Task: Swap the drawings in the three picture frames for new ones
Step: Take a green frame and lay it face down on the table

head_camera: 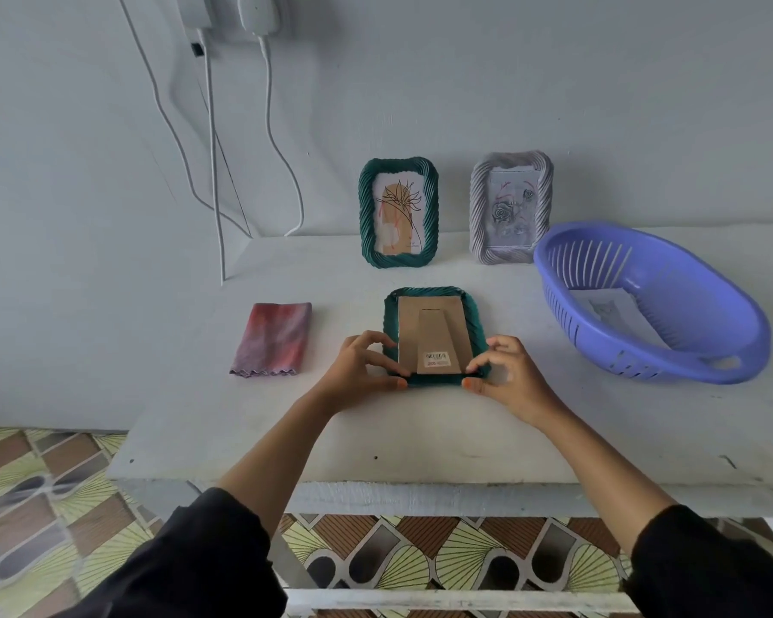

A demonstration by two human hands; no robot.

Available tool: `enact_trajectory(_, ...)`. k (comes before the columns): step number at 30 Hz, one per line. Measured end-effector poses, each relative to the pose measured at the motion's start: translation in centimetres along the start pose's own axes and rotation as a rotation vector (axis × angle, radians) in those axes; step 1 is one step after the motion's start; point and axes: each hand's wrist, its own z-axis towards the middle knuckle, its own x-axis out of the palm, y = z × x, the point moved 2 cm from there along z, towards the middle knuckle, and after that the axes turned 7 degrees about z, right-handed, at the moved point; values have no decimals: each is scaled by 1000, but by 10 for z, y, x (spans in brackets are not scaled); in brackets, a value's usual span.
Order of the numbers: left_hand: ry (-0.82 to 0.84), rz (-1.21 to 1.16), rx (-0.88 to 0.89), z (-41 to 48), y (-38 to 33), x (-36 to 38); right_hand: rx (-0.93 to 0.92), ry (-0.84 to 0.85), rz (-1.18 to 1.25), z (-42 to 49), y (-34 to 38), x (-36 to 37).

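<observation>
The left hand point(367, 368) and right hand point(507, 376) pinched near corners of the face-down dark green ribbed frame point(474, 321), likely to free its brown cardboard backing point(434, 332).

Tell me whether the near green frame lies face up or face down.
Face down: the dark green ribbed picture frame lies flat, its brown cardboard backing and stand facing up.

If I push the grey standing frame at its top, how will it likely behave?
The grey frame stands upright on its narrow lower edge, so a push there would probably tip it, not slide it. Its ribbed border looks rigid, probably not slippery.
</observation>
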Motion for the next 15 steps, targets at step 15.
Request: enact_trajectory(15, -138, -356, -190, 16, -3, -5, 53, -19, 44, 7, 11, -13)
